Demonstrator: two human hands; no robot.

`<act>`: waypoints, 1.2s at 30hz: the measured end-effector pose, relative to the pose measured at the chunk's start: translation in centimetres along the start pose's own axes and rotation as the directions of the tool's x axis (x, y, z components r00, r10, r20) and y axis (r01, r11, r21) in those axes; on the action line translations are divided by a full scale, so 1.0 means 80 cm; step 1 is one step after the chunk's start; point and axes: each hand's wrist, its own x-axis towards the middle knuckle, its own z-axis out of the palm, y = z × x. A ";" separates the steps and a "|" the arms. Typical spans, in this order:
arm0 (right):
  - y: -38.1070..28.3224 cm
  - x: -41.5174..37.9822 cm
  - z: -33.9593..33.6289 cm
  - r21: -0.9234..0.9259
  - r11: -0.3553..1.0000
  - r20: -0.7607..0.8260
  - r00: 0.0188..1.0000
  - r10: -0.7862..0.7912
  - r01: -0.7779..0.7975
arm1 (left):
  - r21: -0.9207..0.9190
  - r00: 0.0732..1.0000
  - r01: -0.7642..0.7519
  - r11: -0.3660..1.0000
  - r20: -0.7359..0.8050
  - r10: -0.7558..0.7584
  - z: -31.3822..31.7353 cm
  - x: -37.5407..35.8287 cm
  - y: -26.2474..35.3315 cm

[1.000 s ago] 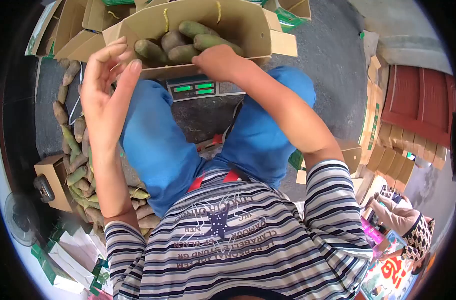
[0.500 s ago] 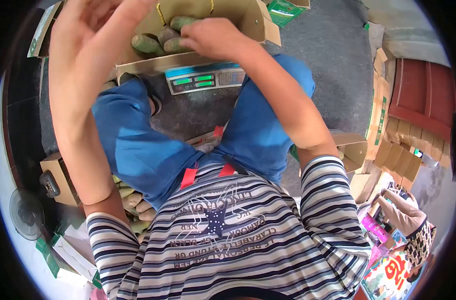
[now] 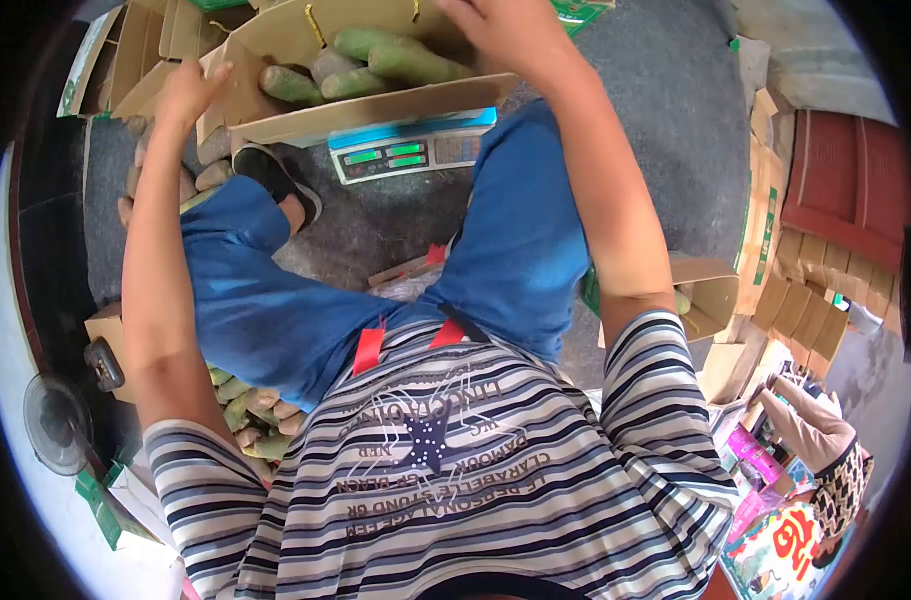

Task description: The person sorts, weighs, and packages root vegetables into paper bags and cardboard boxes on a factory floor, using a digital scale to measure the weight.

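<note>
An open cardboard box (image 3: 375, 112) rests on a digital scale (image 3: 405, 150) between the knees. Inside lie several green-brown root vegetables (image 3: 415, 65), one larger than when partly covered. My left hand (image 3: 188, 92) is at the box's left edge, its fingers touching or very near the cardboard flap. Above the box's right side is my right hand (image 3: 515, 35), fingers apart and holding nothing, near the upper right edge. The scale shows green lit displays. Two yellow ties hang on the box's far wall.
More root vegetables lie on the floor at left (image 3: 213, 175) and beside the left thigh (image 3: 260, 415). Other cardboard boxes (image 3: 140, 55) stand at upper left, another (image 3: 710, 295) at right. A fan (image 3: 55, 425) is at lower left. Another person (image 3: 835, 460) is at lower right.
My left hand has moved down and away to the box's left edge. My right hand has let go of a vegetable in the box and moved up and right.
</note>
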 end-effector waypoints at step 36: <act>0.194 -0.137 -0.047 -0.288 0.660 0.249 0.612 0.751 -0.693 | -0.697 0.920 0.037 0.716 0.304 0.248 -0.006 0.027 0.135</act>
